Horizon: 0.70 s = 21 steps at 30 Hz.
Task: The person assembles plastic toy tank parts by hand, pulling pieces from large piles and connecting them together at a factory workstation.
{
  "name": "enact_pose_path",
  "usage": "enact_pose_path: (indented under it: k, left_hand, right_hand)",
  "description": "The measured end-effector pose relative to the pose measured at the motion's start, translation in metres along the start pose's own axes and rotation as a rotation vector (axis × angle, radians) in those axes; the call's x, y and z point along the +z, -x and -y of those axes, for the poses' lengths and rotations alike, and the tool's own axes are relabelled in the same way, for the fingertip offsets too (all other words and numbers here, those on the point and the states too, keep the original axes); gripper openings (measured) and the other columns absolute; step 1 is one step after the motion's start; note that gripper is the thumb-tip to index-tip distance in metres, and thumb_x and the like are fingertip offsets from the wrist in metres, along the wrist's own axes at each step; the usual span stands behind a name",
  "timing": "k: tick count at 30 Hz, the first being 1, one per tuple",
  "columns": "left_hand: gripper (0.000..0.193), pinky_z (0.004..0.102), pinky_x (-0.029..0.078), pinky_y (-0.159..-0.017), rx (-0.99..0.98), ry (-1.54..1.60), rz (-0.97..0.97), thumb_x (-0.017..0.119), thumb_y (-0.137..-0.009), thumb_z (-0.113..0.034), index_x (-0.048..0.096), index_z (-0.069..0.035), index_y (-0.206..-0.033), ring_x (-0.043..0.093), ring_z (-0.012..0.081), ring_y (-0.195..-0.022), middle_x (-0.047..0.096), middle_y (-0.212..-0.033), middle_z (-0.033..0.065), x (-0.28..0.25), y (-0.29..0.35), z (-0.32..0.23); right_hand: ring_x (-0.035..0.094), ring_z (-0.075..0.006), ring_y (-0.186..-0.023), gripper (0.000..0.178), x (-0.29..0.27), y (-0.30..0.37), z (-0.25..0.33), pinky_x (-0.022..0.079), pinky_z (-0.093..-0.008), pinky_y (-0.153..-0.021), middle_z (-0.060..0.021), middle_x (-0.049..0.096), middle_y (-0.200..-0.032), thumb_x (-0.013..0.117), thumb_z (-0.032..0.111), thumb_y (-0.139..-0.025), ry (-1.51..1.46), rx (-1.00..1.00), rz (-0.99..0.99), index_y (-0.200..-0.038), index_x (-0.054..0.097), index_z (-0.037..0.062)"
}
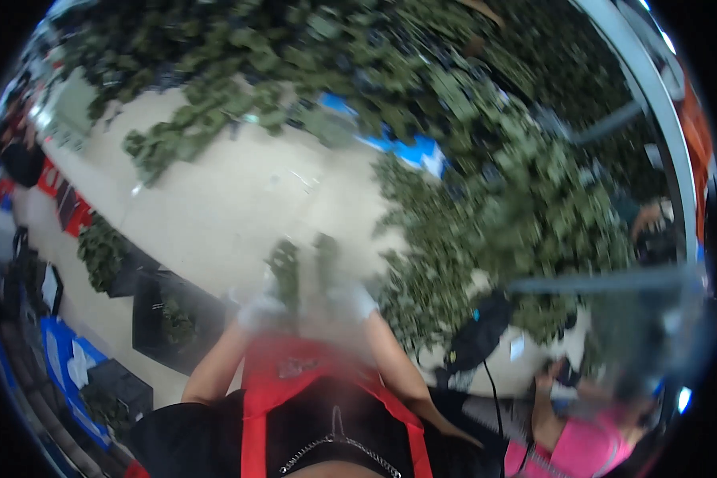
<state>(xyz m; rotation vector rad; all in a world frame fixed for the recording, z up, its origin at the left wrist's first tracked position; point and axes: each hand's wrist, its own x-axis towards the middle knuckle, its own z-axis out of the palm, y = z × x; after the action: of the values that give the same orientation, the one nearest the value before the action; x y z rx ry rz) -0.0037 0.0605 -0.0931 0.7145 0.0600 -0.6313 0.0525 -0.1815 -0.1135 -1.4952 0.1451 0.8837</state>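
Observation:
Both my hands wear white gloves and work at the near edge of the pale table (239,191), smeared by a blurry patch in the view. My left hand (261,309) is closed around a green leafy sprig (285,271) that points away from me. My right hand (356,303) holds a second leafy sprig (325,256), blurred and roughly parallel to the first. The separate fingers are hard to make out. To the right of my right hand spreads a large heap of leafy green stems (470,223).
More leafy stems (295,48) cover the table's far side, with a blue and white wrapper (410,151) among them. Black crates (171,319) holding greenery stand at the left. A person in a pink top (589,446) is at the lower right. A metal frame (653,95) curves along the right.

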Motion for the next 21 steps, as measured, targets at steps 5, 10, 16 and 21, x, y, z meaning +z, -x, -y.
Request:
enact_pose_path:
  k: [5, 10, 16, 21]
  left_hand:
    - [0.048, 0.034, 0.049, -0.087, 0.179, -0.176, 0.155, 0.068, -0.08, -0.009, 0.055, 0.002, -0.126, 0.061, 0.0226, -0.101, 0.065, -0.109, 0.0118, 0.024, -0.009, 0.012]
    - [0.053, 0.0323, 0.048, -0.09, -0.061, 0.144, -0.244, 0.069, -0.084, -0.017, 0.052, 0.002, -0.13, 0.059, 0.0204, -0.103, 0.064, -0.115, 0.0112, 0.015, -0.067, 0.06]
    - [0.057, 0.0337, 0.05, -0.083, 0.426, -0.412, -0.544, 0.073, -0.076, -0.009, 0.051, -0.003, -0.129, 0.059, 0.0175, -0.097, 0.062, -0.108, 0.0063, 0.088, -0.079, 0.001]
    - [0.066, 0.0322, 0.049, -0.09, 0.515, -0.676, -0.559, 0.067, -0.077, -0.001, 0.043, -0.007, -0.137, 0.059, 0.0175, -0.102, 0.059, -0.119, 0.0047, 0.122, -0.049, -0.058]
  right_hand:
    - [0.063, -0.034, -0.094, 0.073, -0.029, -0.007, 0.018, 0.05, -0.0383, -0.086, -0.0228, 0.064, -0.113, 0.07, 0.041, -0.079, 1.029, -0.097, -0.165, -0.138, 0.047, 0.0051]
    - [0.064, -0.0347, -0.099, 0.052, -0.059, -0.028, 0.083, 0.05, -0.0393, -0.087, -0.0209, 0.066, -0.109, 0.078, 0.028, -0.073, 0.797, -0.077, -0.952, -0.115, 0.062, 0.0019]
    - [0.066, -0.0271, -0.084, 0.031, -0.117, -0.058, 0.039, 0.052, -0.0364, -0.08, -0.014, 0.069, -0.096, 0.073, 0.011, -0.075, 0.754, -0.139, -0.795, -0.103, 0.065, 0.0001]
    - [0.064, -0.0162, -0.084, 0.049, -0.043, 0.045, 0.138, 0.053, -0.0272, -0.072, -0.0122, 0.064, -0.109, 0.059, 0.003, -0.084, 0.01, -0.36, -0.272, -0.132, 0.054, -0.0008]
